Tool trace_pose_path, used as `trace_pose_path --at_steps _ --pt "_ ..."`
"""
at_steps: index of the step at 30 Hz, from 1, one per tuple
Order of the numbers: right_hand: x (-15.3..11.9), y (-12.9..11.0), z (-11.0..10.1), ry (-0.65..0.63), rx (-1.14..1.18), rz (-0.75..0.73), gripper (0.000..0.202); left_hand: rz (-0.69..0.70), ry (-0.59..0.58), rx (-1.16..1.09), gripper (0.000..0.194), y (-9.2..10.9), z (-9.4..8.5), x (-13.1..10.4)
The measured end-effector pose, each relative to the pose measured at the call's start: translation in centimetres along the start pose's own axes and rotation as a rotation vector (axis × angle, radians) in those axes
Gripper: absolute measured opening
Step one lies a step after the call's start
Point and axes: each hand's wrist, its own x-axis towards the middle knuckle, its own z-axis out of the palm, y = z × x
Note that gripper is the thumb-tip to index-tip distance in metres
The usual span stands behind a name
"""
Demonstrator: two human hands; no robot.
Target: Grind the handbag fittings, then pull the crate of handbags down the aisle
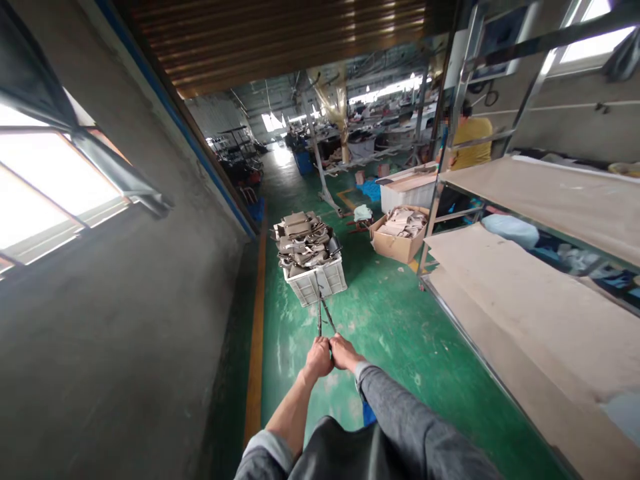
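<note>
A white plastic crate (320, 283) stands on the green floor, heaped above its rim with folded grey-brown pieces (303, 240). A dark cord (325, 308) runs from the crate's near side back to my hands in two strands. My left hand (319, 357) is closed around the cord. Right beside it, my right hand (343, 352) is closed on the cord too, the two hands touching. Both arms reach forward, sleeves pushed up, above a dark apron.
A grey wall (200, 267) and yellow floor line (259, 300) run along the left. At right stand a metal rack (525, 293) with brown sheets and a cardboard box (395, 247) of scraps. A person in yellow (473, 140) is behind the rack. A raised shutter (280, 40) hangs overhead.
</note>
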Motion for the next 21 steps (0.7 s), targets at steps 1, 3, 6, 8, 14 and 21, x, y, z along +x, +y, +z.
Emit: trace_pose_path --at_steps 1,3,6,8,14,21 --pt "-1.5 -1.0 0.8 0.000 -0.017 -0.005 0.033 -0.001 0.007 -0.007 0.030 0.0 0.5 -2.0" --pt "-4.8 -3.0 2.3 -0.006 -0.049 -0.005 0.033 -0.004 0.015 -0.024 0.030 0.2 1.4 -6.1" --pt "-10.5 -5.4 4.5 -0.029 -0.078 0.002 0.033 -0.007 0.008 -0.047 0.029 1.2 2.8 -12.4" --pt "-14.5 -6.8 5.9 -0.048 -0.087 0.005 0.032 -0.004 -0.007 -0.061 0.027 2.2 3.6 -16.8" --pt "-25.4 -10.4 9.6 -0.126 -0.107 -0.033 0.035 -0.034 -0.045 -0.098 0.030 5.5 5.6 -29.4" --pt "-37.5 -11.4 12.4 -0.122 -0.132 -0.045 0.033 -0.076 -0.003 -0.135 0.030 11.0 10.8 -39.9"
